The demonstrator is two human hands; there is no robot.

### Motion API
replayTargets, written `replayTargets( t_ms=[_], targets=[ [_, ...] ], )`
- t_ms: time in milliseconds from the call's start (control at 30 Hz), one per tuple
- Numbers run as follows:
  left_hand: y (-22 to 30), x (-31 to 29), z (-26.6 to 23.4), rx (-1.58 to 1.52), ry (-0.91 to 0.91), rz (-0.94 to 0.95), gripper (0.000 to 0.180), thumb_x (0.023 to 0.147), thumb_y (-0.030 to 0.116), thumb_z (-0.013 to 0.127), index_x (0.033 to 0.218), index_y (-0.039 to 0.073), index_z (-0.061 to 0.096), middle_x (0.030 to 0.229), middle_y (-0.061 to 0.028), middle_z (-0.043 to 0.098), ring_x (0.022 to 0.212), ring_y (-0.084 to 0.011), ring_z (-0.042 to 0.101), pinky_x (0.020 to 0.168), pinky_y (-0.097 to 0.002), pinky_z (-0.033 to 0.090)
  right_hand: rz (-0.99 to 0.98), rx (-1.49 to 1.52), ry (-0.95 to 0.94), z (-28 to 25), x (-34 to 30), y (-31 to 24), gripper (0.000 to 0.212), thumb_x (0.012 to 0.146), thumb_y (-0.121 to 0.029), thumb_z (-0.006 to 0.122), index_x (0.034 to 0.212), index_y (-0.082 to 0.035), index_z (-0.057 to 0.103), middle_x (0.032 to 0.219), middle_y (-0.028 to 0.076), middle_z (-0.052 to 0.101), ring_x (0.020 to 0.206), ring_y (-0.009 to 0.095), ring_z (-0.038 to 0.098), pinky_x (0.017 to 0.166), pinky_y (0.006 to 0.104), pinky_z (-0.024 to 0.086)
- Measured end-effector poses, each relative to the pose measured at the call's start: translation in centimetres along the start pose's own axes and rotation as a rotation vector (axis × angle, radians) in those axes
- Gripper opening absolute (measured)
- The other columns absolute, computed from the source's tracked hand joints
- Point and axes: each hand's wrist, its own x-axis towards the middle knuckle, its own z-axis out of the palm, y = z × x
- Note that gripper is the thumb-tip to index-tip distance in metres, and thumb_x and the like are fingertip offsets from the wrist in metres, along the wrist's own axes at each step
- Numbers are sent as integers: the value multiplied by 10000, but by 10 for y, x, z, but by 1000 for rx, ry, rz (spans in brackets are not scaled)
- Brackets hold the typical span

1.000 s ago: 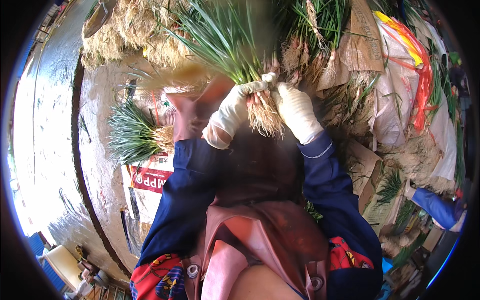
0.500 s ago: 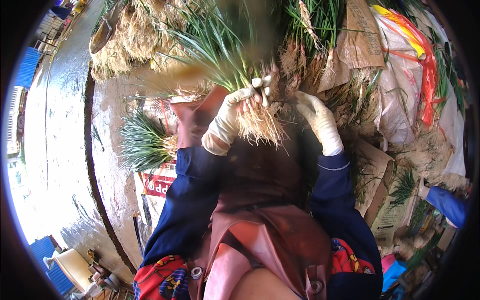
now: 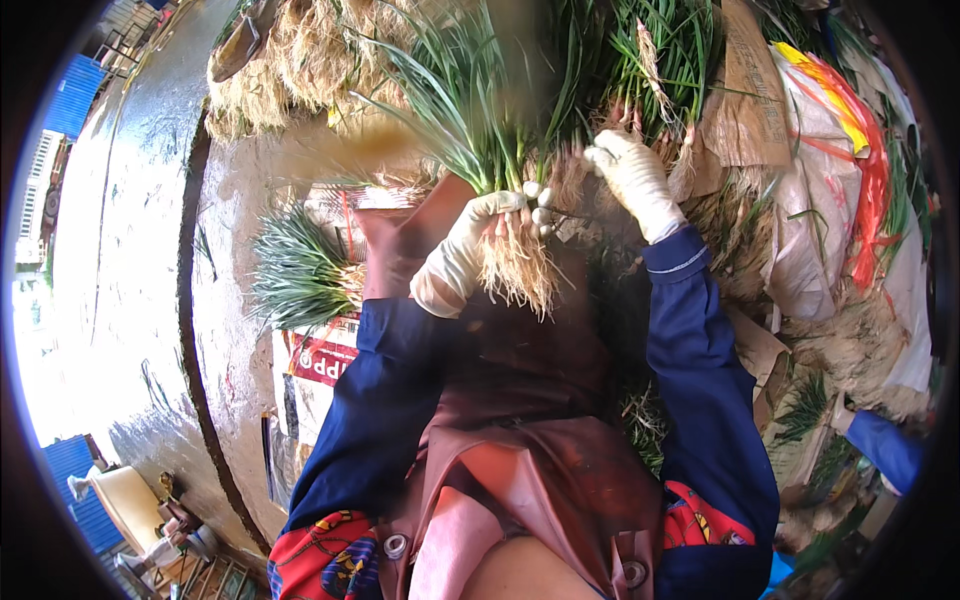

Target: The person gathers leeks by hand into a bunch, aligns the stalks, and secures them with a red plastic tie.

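Note:
A bunch of spring onions [image 3: 513, 180] with long green leaves and pale, stringy roots is gripped by my gloved left hand [image 3: 462, 245], whose fingers wrap round the stems just above the roots. The leaves point away from me and the roots hang over my brown apron [image 3: 520, 355]. To the right, my gloved right hand [image 3: 635, 180] is raised beside a pile of loose spring onions [image 3: 665, 70]. Its fingers are curled in; whether a stalk is between them cannot be made out. A dark blur covers part of the leaves at the top.
A trimmed bundle of spring onions [image 3: 300, 265] lies on the left, by a red and white printed sack [image 3: 318, 360]. Dry, rooty bunches [image 3: 330, 55] are heaped at the far left. White sacking [image 3: 815, 215] and a red plastic strip [image 3: 872, 205] lie right. Another person's blue sleeve [image 3: 885, 450] shows at far right.
My right hand has moved away from me, up to the pile, and its fingers have curled. My left hand keeps hold of the bunch. The whole view has shifted slightly.

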Motion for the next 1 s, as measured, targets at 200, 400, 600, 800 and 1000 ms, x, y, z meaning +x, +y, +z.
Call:
replayTargets(
  t_ms=[200,400,600,800,1000],
  targets=[
    [-1,3,6,129,63,-44,449,796,131,559,1188,-76,485,1207,-196,538,931,-260,575,853,-355,465,5,-292,-60,-35,-36,-12,276,798,-258,660,1048,-146,626,860,48,649,733,193,622,685,319,500],
    [-7,5,13,203,96,-80,542,823,192,518,1278,-82,406,1346,-235,410,1157,-316,489,985,-402,385,94,222,-225,-2,10,-52,266,785,-170,660,1041,-99,648,806,43,657,714,128,609,661,259,482],
    [-2,-1,16,264,-19,-154,630,814,247,524,1331,-69,350,1375,-230,373,1204,-334,449,1018,-399,351,142,524,-330,1,41,-48,112,823,-139,648,854,-31,650,754,-7,637,701,69,571,651,231,464],
    [-4,1,18,232,-15,-131,693,784,268,547,1348,-61,318,1401,-239,328,1214,-351,436,1016,-429,355,194,675,-356,-15,24,-50,181,830,-148,654,976,-42,637,805,-4,627,716,62,532,668,220,444],
    [-5,0,17,225,-40,-139,695,784,279,525,1361,-41,306,1407,-236,320,1230,-364,414,1036,-433,331,204,689,-448,-2,31,-46,249,816,-132,670,1034,-28,609,816,23,627,733,75,560,665,222,452]
  ],
)
